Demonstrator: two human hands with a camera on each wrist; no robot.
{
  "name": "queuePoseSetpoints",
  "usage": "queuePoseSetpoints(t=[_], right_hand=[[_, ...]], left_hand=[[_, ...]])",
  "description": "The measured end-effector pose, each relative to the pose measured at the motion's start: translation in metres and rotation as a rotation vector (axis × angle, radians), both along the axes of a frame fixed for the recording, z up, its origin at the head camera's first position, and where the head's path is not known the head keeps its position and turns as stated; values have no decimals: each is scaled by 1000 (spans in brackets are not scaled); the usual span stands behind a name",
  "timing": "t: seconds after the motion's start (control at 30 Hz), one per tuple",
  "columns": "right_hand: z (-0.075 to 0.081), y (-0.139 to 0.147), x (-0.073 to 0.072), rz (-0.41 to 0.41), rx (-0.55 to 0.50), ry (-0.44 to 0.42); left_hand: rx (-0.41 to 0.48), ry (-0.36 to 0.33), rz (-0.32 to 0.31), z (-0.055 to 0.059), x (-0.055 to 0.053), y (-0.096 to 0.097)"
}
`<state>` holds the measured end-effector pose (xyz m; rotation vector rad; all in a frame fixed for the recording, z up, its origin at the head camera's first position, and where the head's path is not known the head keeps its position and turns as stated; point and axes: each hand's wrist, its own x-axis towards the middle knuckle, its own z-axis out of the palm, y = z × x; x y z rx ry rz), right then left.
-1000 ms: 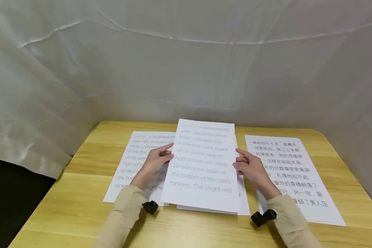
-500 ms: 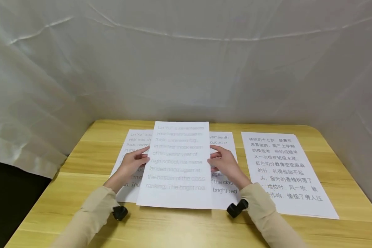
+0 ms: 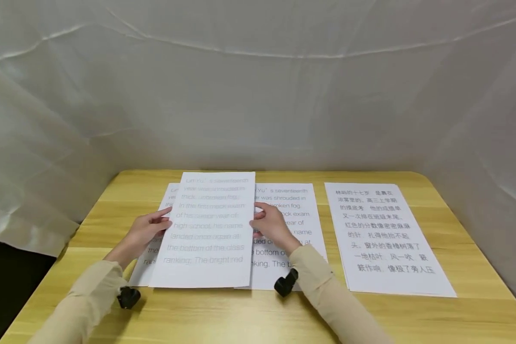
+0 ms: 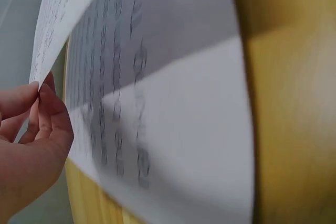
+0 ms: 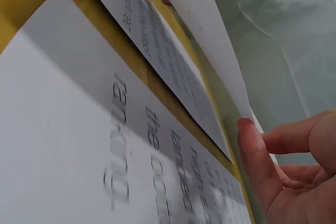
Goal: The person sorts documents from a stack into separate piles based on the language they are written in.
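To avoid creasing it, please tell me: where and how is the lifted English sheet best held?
Probably near the middle of both long edges, from left and right: the lifted sheet is thin, its raised edges leave room underneath, and the left hand and right hand pinch there.

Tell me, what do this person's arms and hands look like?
The left sleeve and right sleeve are long, plain beige and lightly creased, reaching the wrists. The left hand and right hand are bare, with no gloves visible. A small, black device juts out by each cuff; no cables show.
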<state>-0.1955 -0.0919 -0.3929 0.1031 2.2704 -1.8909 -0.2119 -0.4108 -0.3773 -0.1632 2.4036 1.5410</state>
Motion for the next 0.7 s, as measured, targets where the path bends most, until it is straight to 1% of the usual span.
queuePoseSetpoints(t=[0.13,0.23,0.33,0.47,0.7], right_hand=[[-2,-18,-6,22,35,27],[-5,-31,-9,45,66,43],[-8,-42,-10,61,73,44],[-10,-53,-12,70,35,35],[-8,-62,-16,83,12,12]], left_hand=[[-36,7,1,2,-4,-15],[-52,36,-23,2,-4,-27],[-61,61,-39,2,-4,-39],[-74,56,-36,2,-4,-50],[-98,38,-15,2,-6,-57]])
